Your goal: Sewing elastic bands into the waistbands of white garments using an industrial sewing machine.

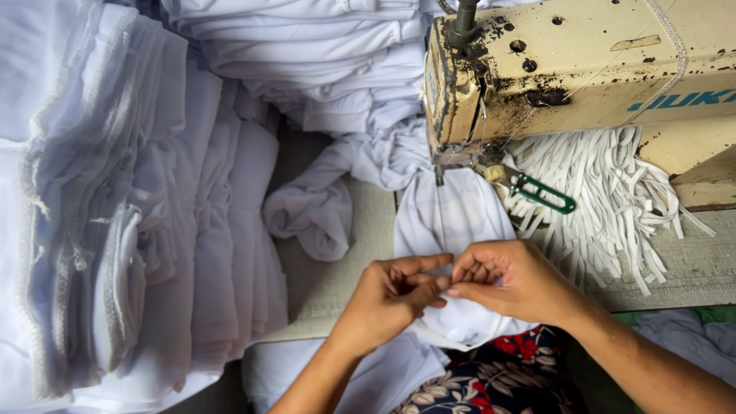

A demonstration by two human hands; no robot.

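Both hands meet over a white piece of thin fabric (452, 222) that lies on the grey table top (337, 284) and runs up under the needle of the worn cream-coloured metal sewing machine (567, 77). The left hand (395, 295) is curled, its thumb and fingertips pinching the near edge of the cloth; the right hand (502, 280) is likewise closed in a pinch on the same edge, fingertips touching those of the left. Just right of the fabric lie green-handled thread snips (544, 195) on a loose bundle of white elastic strips (606, 199). Folded white garments (115, 215) are stacked at the left.
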